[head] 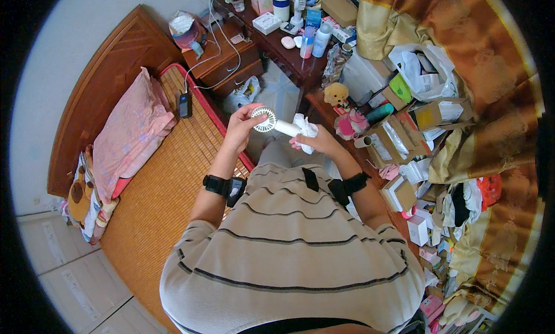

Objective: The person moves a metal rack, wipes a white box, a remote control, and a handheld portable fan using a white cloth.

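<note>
My left hand grips the round, grilled head of a white handheld fan between thumb and fingers. At the other end, my right hand holds a crumpled white tissue or cloth around the fan's handle. The fan lies roughly level in front of my body, its head to the left and its handle sloping down to the right. The fingers behind the fan head are partly hidden.
A bed with a woven mat and a pink pillow is on the left. A wooden nightstand stands ahead. Bottles crowd the dark desk; cardboard boxes and bags are piled along the right by gold curtains.
</note>
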Available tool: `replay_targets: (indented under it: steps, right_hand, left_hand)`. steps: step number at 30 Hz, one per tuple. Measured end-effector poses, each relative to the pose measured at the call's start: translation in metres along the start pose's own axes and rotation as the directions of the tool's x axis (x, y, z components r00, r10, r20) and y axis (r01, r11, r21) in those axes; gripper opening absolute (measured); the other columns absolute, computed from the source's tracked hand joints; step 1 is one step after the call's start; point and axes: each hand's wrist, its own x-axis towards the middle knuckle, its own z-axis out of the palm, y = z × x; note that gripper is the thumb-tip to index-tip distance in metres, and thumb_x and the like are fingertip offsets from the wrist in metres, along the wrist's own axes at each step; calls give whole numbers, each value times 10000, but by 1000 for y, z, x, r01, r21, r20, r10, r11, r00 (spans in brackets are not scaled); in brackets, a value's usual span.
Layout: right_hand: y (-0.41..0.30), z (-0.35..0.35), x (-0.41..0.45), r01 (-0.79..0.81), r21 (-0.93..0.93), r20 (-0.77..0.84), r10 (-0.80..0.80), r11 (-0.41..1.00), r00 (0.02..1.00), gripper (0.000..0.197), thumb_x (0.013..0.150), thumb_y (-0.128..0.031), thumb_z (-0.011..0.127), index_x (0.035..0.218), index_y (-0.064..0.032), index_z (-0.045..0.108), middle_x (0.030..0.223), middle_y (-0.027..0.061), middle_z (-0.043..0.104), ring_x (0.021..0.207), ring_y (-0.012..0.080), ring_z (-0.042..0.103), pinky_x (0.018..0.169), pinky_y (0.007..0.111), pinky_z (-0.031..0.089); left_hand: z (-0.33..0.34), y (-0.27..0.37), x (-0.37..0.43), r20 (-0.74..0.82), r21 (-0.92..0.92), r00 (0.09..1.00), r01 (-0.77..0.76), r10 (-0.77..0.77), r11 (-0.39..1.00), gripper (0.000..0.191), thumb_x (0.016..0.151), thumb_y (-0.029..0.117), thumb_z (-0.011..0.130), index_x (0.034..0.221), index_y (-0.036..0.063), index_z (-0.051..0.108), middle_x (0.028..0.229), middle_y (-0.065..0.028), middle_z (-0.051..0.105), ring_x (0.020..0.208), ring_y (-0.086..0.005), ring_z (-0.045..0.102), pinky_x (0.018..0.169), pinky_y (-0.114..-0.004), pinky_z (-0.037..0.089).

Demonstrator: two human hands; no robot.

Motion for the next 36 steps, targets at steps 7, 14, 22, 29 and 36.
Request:
replay_targets:
  steps: [7,14,22,29,36]
  right_hand:
    - [19,-7,-2,-141,-16,6,141,990,990,272,796,-209,590,880,44,531,695,85,597,572,135,582,518,258,475]
    - [26,-5,-1,-243,-18,100,243,970,965,279,796,-226,590,836,46,541,699,81,596,577,140,593,516,257,485]
    - [26,-25,12,-231,-183,133,257,956,957,324,742,-213,654,854,63,527,722,91,607,583,133,592,530,261,489]
    - [11,-43,17,-243,59,87,238,968,967,256,764,-172,619,863,47,533,734,100,597,607,149,593,536,276,495]
    - [18,-65,27,-302,70,-172,309,951,935,206,765,-165,613,795,33,567,688,94,592,561,159,582,508,277,476]
  left_hand:
    - [-2,-8,-2,25,156,1000,-16,12,988,336,679,15,674,990,-8,552,842,-39,590,768,-101,548,693,-220,434]
    - [-17,-8,-10,-41,295,993,116,-109,949,343,670,40,693,982,-13,561,834,-36,590,758,-98,548,690,-217,437]
    - [-25,-4,-17,-68,292,986,165,-151,942,346,698,87,685,997,-13,542,849,-31,581,758,-95,553,672,-211,446]
    - [-57,-4,-1,-29,635,999,47,-37,771,341,680,151,705,950,-14,579,839,-41,592,753,-121,554,670,-248,449]
    - [-119,-23,40,-137,935,990,125,14,333,362,583,237,706,868,30,619,830,-155,592,768,-273,584,706,-332,461]
